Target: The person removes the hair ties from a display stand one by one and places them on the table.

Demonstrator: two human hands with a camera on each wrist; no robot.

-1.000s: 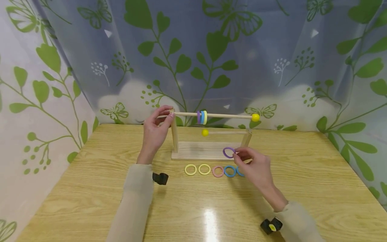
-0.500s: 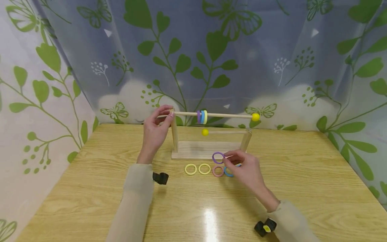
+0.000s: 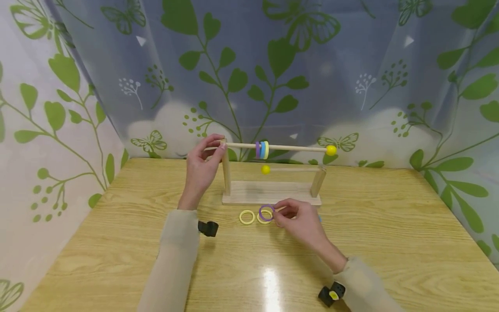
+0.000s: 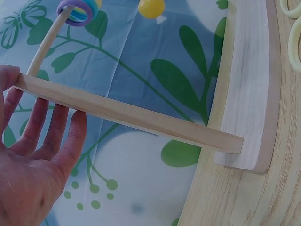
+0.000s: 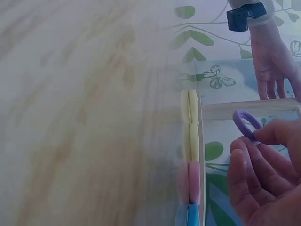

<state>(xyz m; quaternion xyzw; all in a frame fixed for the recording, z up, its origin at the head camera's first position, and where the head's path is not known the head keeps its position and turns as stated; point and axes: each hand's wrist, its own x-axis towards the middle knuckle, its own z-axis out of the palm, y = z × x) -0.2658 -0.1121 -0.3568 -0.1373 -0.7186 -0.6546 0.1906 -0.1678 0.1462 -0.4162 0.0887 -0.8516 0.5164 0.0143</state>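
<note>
At the top of the left post (image 3: 226,173) of a wooden rod stand, my left hand (image 3: 200,169) grips with thumb and fingers; the left wrist view shows fingertips along the post (image 4: 127,110). My right hand (image 3: 302,221) pinches a purple ring (image 5: 240,123) between thumb and fingers. In the head view that ring overlaps a yellow ring (image 3: 265,223) in front of the stand's base (image 3: 273,193). The stand's upper rod (image 3: 300,148) carries a purple ring (image 3: 258,150), a blue ring (image 3: 262,150) and a yellow ring (image 3: 267,150).
Another yellow ring (image 3: 240,217) lies at the row's left end. A pink ring (image 5: 194,183) and a blue ring (image 5: 193,215) continue the row, mostly behind my right hand in the head view. Yellow balls cap the upper rod and the lower rod (image 3: 296,169). A patterned curtain (image 3: 249,86) hangs behind.
My right hand has moved left and a little nearer with the purple ring, from before the base's right part to over the second yellow ring. My left hand stays on the post.
</note>
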